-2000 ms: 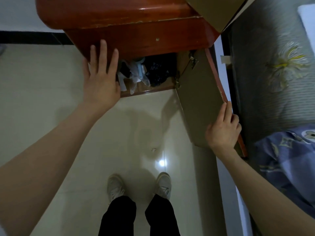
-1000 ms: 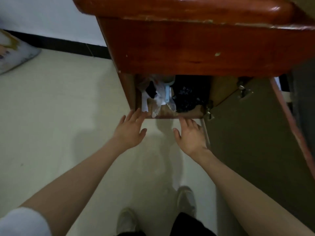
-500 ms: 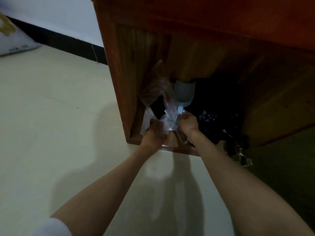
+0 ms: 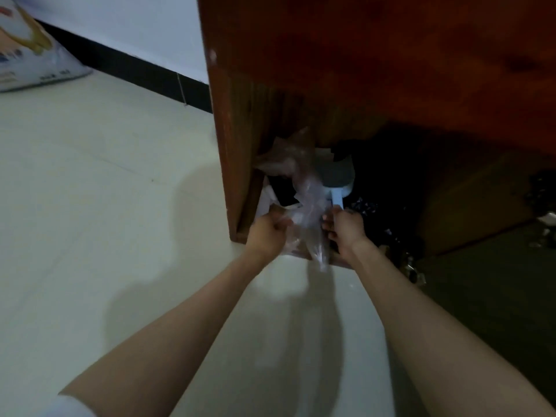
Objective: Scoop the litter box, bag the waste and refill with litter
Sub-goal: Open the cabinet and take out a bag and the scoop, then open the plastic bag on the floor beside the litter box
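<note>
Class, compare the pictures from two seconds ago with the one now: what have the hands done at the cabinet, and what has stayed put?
Both hands left the cabinet top and door and reached down inside. The left hand has gripped the clear plastic bag; the right hand has closed on the pale blue scoop handle. The dark clutter inside stays put.

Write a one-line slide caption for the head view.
Left hand grips a crinkled clear plastic bag; right hand holds a pale-blue plastic scoop inside a red-brown wooden cabinet.

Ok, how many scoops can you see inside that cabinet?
1. A light blue scoop sits in the cabinet opening, its handle gripped by the right hand, beside the clear plastic bag. More may be hidden in the dark interior.
</note>
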### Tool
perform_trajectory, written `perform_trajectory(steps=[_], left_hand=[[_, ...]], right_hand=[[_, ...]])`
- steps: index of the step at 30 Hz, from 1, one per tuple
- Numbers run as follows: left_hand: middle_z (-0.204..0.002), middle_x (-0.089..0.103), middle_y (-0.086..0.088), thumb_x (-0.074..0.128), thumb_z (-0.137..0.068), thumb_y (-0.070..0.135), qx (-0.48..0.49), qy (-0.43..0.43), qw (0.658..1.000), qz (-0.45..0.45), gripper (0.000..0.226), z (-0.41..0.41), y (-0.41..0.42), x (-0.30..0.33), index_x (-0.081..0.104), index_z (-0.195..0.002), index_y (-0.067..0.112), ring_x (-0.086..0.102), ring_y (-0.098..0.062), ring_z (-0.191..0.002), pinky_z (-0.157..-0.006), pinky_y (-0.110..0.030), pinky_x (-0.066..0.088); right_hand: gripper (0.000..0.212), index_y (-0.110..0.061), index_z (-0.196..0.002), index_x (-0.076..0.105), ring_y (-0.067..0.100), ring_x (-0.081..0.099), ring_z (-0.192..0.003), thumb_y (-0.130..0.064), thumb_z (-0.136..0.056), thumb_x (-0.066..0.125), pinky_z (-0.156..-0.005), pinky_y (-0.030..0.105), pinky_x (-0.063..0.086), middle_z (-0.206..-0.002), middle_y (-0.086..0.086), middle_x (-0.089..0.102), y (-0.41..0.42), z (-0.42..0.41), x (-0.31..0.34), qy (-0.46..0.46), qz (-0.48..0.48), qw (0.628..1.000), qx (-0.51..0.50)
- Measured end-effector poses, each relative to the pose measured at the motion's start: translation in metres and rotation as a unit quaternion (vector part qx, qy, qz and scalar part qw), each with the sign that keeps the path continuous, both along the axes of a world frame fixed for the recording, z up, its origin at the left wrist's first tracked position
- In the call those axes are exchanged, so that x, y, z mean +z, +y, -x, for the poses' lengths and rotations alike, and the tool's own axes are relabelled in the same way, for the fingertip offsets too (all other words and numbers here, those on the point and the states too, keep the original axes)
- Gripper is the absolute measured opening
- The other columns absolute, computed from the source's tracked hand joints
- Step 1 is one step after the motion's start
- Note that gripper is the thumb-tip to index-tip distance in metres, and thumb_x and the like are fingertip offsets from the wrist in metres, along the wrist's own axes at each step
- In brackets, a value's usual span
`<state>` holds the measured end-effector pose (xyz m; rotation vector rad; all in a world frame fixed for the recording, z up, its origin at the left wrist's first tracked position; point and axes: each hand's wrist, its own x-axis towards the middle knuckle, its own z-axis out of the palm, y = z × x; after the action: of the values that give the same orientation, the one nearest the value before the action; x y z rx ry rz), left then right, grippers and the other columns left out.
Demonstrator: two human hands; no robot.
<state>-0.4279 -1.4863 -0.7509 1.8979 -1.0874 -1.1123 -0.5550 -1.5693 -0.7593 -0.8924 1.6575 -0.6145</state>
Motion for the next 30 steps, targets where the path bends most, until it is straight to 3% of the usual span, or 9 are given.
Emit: perform_trajectory(steps=[2,3,6,9,14,17,20,25,30], left_hand=[[-0.089,0.061,-0.011,0.042,-0.091,0.000,-0.007,-0.006,1.000,-0.003,0.020,-0.002,0.022,0.036,0.062,-0.095,-0.001,0.056,-0.023,-0.086,-0.067,-0.015,0.042],[-0.086,0.058,-0.008,0.041,-0.090,-0.002,-0.016,-0.011,1.000,-0.009,0.023,-0.004,0.035,0.056,0.063,-0.097,0.000,0.054,-0.021,-0.083,-0.064,-0.015,0.039],[-0.097,0.066,-0.013,0.041,-0.092,0.003,-0.049,-0.058,0.997,-0.029,0.026,-0.018,0.074,0.116,0.065,-0.103,0.005,0.061,-0.028,-0.091,-0.069,-0.020,0.039],[-0.100,0.066,-0.020,0.042,-0.097,0.018,-0.059,-0.094,0.990,-0.082,0.027,-0.038,0.119,0.185,0.064,-0.097,0.003,0.061,-0.034,-0.094,-0.071,-0.027,0.039],[-0.095,0.064,-0.024,0.040,-0.098,0.026,-0.050,-0.133,0.979,-0.143,0.034,-0.074,0.202,0.314,0.059,-0.090,-0.001,0.059,-0.037,-0.091,-0.073,-0.035,0.039],[-0.084,0.063,-0.019,0.043,-0.097,0.025,0.019,-0.119,0.980,-0.158,0.031,-0.098,0.247,0.388,0.060,-0.086,0.002,0.060,-0.034,-0.084,-0.068,-0.030,0.036],[-0.066,0.058,-0.002,0.042,-0.096,0.025,0.116,-0.090,0.974,-0.170,0.027,-0.118,0.286,0.457,0.059,-0.081,0.010,0.057,-0.026,-0.072,-0.067,-0.027,0.041],[-0.064,0.058,0.002,0.043,-0.095,0.026,0.224,-0.086,0.954,-0.179,0.028,-0.149,0.353,0.535,0.060,-0.079,0.011,0.057,-0.025,-0.070,-0.066,-0.032,0.045],[-0.065,0.059,0.000,0.044,-0.094,0.025,0.334,-0.082,0.925,-0.160,0.025,-0.164,0.406,0.582,0.058,-0.075,0.016,0.055,-0.021,-0.066,-0.057,-0.026,0.042]], right_hand=[[0.032,-0.014,-0.068,0.042,0.014,0.038,-0.047,-0.016,-0.099,0.038,-0.043,0.024,0.034,-0.059,0.002,0.042,0.028,0.007,0.023,0.021,-0.008,1.000,-0.016],[0.028,-0.014,-0.072,0.042,0.014,0.037,-0.047,-0.015,-0.099,0.038,-0.042,0.025,0.035,-0.060,0.003,0.041,0.045,0.011,0.036,0.028,-0.020,0.999,-0.015],[0.018,-0.010,-0.096,0.050,0.014,0.033,-0.047,-0.016,-0.100,0.034,-0.040,0.023,0.028,-0.060,0.002,0.037,0.098,0.019,0.085,0.067,-0.071,0.995,0.025],[0.020,-0.010,-0.091,0.046,0.014,0.030,-0.048,-0.020,-0.101,0.032,-0.044,0.026,0.024,-0.059,0.002,0.033,0.145,0.018,0.152,0.109,-0.126,0.982,0.092],[0.016,-0.008,-0.103,0.043,0.015,0.033,-0.049,-0.019,-0.099,0.033,-0.043,0.026,0.025,-0.062,0.003,0.036,0.199,0.002,0.283,0.139,-0.196,0.948,0.210],[0.016,-0.006,-0.101,0.047,0.013,0.033,-0.050,-0.015,-0.098,0.035,-0.044,0.023,0.025,-0.063,0.003,0.038,0.226,-0.024,0.370,0.104,-0.209,0.942,0.243],[0.016,-0.004,-0.102,0.048,0.014,0.037,-0.050,-0.012,-0.097,0.035,-0.048,0.024,0.030,-0.068,0.004,0.048,0.247,-0.057,0.446,0.052,-0.208,0.946,0.245],[0.013,-0.004,-0.099,0.045,0.014,0.036,-0.048,-0.013,-0.098,0.035,-0.047,0.025,0.032,-0.078,0.004,0.059,0.280,-0.102,0.530,0.006,-0.174,0.937,0.302],[0.015,-0.012,-0.080,0.040,0.005,0.028,-0.036,-0.011,-0.094,0.036,-0.035,0.017,0.021,-0.060,0.001,0.037,0.295,-0.142,0.574,-0.014,-0.161,0.919,0.360]])
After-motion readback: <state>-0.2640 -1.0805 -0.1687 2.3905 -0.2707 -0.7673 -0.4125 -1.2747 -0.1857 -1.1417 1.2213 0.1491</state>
